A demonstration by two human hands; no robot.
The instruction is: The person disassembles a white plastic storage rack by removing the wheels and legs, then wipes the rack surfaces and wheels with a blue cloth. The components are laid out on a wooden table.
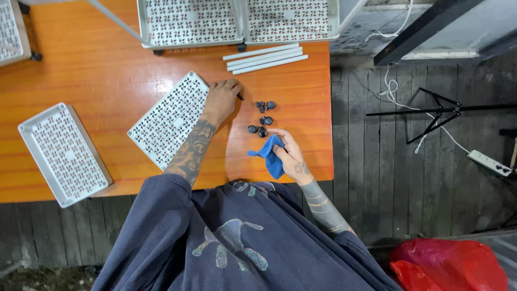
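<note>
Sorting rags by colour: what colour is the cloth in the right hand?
Blue; the cloth in the right hand shows clearly in the head view.

table (107,81): wood, orange, glossy and smooth
trays (169,118): white plastic, matt, perforated
cloth (271,156): blue, soft fabric
wheels (262,119): black plastic
floor (388,178): rough grey planks

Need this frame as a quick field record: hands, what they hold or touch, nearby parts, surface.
surface: orange wooden table
left hand: resting on the table by the edge of a white perforated tray
right hand: gripping a blue cloth
near hands: small black caster wheels, loose between the hands
also: white tubes; second tray at left
</note>
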